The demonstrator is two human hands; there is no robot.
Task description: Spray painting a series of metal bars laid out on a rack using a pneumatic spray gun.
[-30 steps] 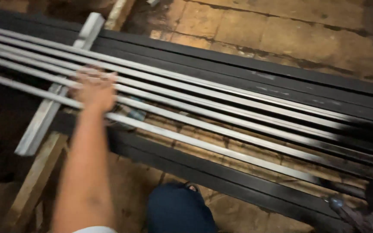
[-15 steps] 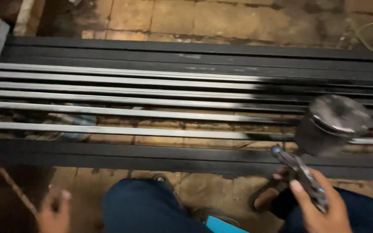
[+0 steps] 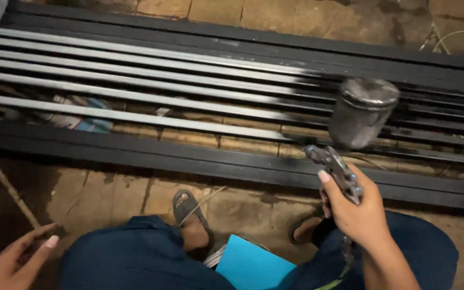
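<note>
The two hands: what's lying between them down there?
Between the left hand and the right hand, which grips a spray gun, the head view shows blue-trousered knees, a sandalled foot and a blue sheet.

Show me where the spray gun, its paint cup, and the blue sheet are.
spray gun (image 3: pixel 335 171), head view, on its metal body above the right hand (image 3: pixel 358 215).
paint cup (image 3: pixel 362 111), head view, on its grey side wall.
blue sheet (image 3: pixel 252 266), head view, on its flat middle.

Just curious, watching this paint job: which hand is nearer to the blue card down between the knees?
Right. The right hand, gripping the spray gun, is just up and right of the blue card; the left hand rests far off beyond the left knee.
</note>
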